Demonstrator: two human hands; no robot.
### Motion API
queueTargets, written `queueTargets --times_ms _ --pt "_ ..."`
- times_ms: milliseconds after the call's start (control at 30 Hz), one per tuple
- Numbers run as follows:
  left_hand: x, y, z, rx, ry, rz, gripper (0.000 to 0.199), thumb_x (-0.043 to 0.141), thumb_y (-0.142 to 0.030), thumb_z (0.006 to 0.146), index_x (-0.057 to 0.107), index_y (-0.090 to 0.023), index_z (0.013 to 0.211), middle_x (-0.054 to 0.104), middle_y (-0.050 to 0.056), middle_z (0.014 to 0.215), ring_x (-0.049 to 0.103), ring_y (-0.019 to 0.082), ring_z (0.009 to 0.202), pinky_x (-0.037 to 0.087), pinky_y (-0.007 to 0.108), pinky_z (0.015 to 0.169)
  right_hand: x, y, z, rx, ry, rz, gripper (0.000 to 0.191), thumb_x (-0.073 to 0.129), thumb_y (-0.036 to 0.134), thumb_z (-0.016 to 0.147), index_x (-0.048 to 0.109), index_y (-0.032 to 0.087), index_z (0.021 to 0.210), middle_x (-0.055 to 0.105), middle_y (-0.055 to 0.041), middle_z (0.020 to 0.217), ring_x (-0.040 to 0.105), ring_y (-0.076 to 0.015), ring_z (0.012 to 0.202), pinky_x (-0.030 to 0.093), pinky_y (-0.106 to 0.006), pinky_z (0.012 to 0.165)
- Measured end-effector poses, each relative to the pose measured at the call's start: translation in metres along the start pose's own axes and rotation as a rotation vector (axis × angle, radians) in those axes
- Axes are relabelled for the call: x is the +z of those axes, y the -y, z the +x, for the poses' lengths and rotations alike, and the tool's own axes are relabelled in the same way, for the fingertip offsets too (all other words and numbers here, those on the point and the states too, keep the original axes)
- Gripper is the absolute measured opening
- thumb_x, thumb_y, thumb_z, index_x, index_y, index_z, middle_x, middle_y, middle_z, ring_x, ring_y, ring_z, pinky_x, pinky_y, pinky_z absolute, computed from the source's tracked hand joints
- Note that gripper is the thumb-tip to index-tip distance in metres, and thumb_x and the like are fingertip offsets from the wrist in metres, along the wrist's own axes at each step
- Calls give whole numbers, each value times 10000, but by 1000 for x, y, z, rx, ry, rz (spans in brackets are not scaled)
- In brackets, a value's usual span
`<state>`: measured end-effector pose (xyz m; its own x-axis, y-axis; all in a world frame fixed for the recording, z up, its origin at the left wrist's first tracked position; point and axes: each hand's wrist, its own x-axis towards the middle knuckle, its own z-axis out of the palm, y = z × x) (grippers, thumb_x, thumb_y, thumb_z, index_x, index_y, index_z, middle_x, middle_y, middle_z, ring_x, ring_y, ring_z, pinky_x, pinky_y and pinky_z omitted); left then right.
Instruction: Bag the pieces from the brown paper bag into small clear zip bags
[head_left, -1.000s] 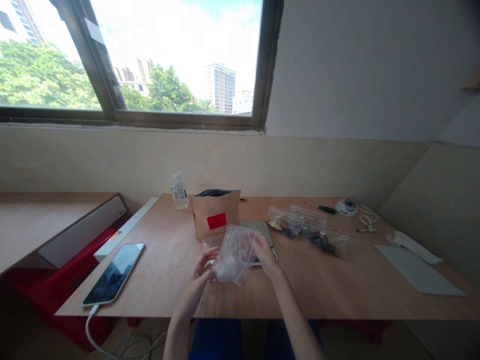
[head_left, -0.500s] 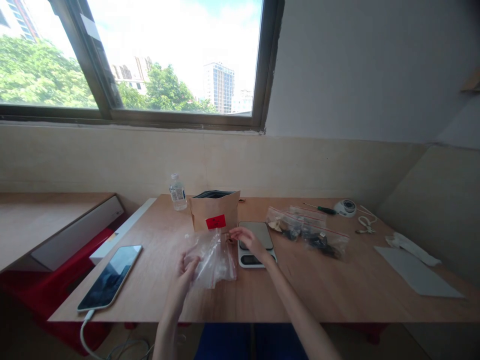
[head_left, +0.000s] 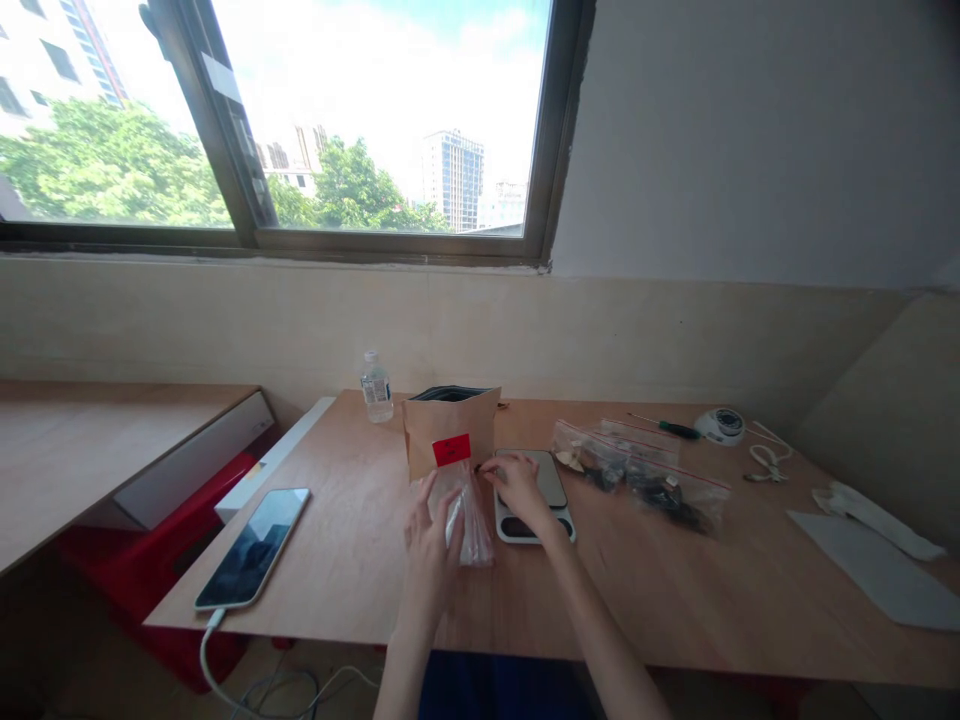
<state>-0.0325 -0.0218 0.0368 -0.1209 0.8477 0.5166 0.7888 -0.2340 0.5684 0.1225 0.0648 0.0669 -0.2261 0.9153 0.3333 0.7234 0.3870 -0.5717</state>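
on the wooden surface (head_left: pixel 660 590), a kraft paper bag (head_left: pixel 442 425) stands near the far edge. the left hand (head_left: pixel 429 560) pinches a clear plastic bag (head_left: pixel 471 525) upright with spread fingers (head_left: pixel 429 505); the right hand's (head_left: pixel 517 490) curled fingers (head_left: pixel 491 468) sit over a digital scale (head_left: pixel 549 480), their hold unclear.

We log: kraft paper bag (head_left: pixel 448 430) stands behind our left hand (head_left: pixel 430 562); digital scale (head_left: pixel 534 526) lies under our right hand (head_left: pixel 517 486), zip bags (head_left: pixel 639 476) beyond it. Passage lies leftward along the plywood tabletop (head_left: pixel 337 570) as far as the phone (head_left: pixel 253 548).
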Motion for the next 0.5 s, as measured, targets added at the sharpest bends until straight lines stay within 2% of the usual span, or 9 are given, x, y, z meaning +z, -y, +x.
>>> queueTargets --times_ms 67,167,267,333,400,500 --pt "10 10 -2 49 154 53 396 353 -284 916 517 -263 1276 343 98 1473 309 267 1355 275 475 1066 -18 11 3 -2 -99 86 189 506 243 873 695 250 888 707 -45 964 526 -252 995 263 -421 897" --pt "30 26 -9 66 344 148 446 408 -290 891 474 -262 1331 401 95 1447 342 267 1343 255 488 1085 -43 40 15 -113 -223 189 162 529 278 876 685 266 917 703 -41 967 523 -247 980 287 -402 897" --pt "41 34 -16 86 373 213 460 380 -305 910 430 -269 1366 397 74 1450 332 246 1352 217 489 1110 -58 74 38 -245 -336 209 155 535 288 887 678 276 945 697 -29 1002 513 -235 1009 279 -397 927" --pt "41 34 -17 101 381 224 458 363 -314 920 419 -273 1373 380 64 1460 327 240 1355 223 485 1112 -64 88 56 -292 -357 187 162 530 274 893 683 272 947 697 -23 1002 504 -230 1025 271 -400 943" --pt "39 33 -16 109 394 235 458 352 -325 926 413 -270 1377 374 63 1462 325 240 1356 230 485 1111 -69 89 71 -334 -341 175 167 538 265 885 685 275 965 688 -14 1035 498 -226 1056 271 -401 963" --pt "37 32 -15 112 403 272 465 344 -323 930 397 -261 1388 373 65 1462 327 243 1355 238 492 1109 -72 58 90 -314 -401 225 248 455 259 912 646 258 1068 633 -23 1165 497 -197 1127 313 -361 988"
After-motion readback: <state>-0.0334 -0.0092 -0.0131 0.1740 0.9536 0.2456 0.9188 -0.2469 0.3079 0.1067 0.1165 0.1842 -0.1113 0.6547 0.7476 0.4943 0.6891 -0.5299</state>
